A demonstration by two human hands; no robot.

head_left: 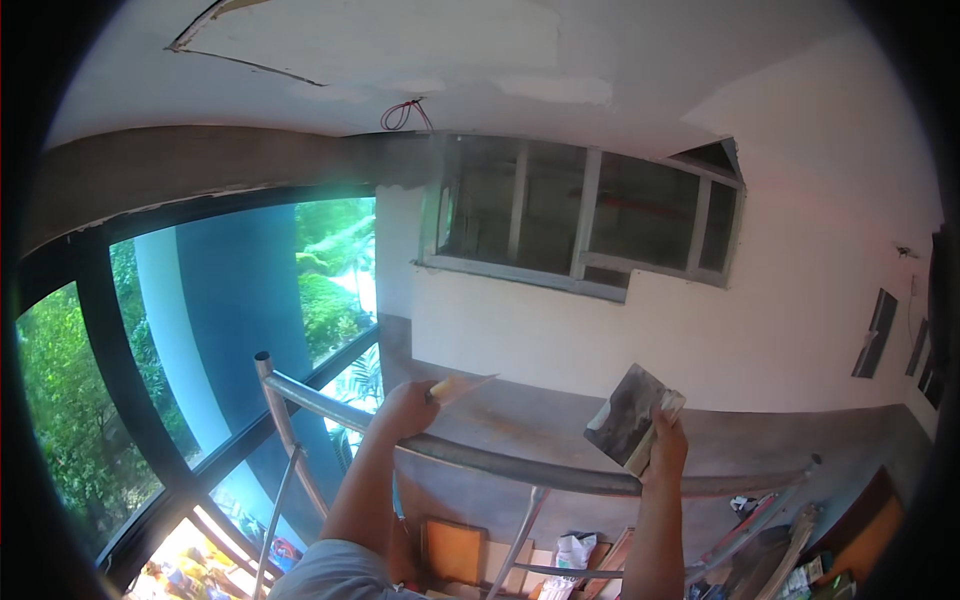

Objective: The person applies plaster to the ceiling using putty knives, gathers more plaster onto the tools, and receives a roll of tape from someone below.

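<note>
My left hand (404, 410) is closed around the pale handle of a putty knife (462, 386), whose thin blade points to the right. That wrist is close above the metal scaffold rail (480, 460); I cannot tell whether it touches. In my right hand (669, 446) is a plastering trowel (628, 412) with a flat grey, smeared plate, tilted and facing left. My fingers wrap its pale handle side. The trowel is raised in front of the wall (520, 325), which is white above and grey below, apart from it in the picture.
A framed opening (585, 215) with dark panes sits high in the wall. Red wires (402, 115) hang from the ceiling. Large dark-framed windows (235, 310) stand at left. Below the rail are an orange-brown board (453, 550), a white bag (573, 552) and other stored materials.
</note>
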